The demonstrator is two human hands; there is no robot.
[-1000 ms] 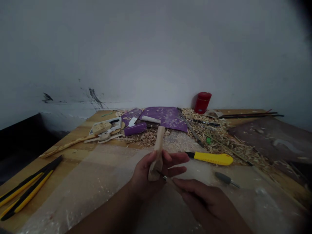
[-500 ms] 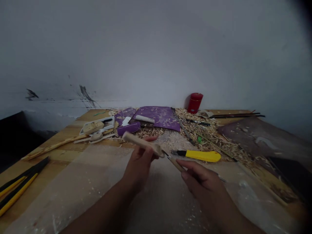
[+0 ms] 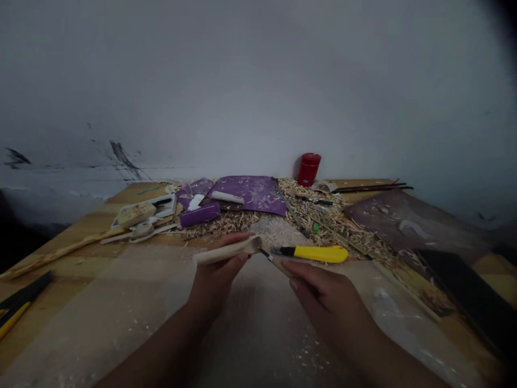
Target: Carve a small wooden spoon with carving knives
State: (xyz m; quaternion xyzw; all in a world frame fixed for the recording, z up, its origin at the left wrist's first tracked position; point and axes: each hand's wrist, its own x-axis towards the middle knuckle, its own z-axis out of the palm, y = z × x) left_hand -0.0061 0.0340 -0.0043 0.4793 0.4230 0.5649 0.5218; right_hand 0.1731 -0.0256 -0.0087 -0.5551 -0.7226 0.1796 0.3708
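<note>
A wooden spoon blank is gripped in the left hand, fingers curled under it, held level at lower centre, wide end pointing right. A slim carving tool is pinched in the right hand; its metal tip is at the blank's wide end, apparently touching. Hands are close together, over a plastic-covered bench top.

Just beyond, a yellow utility knife is lying right of centre. Wood shavings are spread across the far bench. A purple block and purple sheet are placed at upper centre, a steel rule beside the sheet. Carved spoons are lying at left, a dark board at right. A red canister is standing against the wall.
</note>
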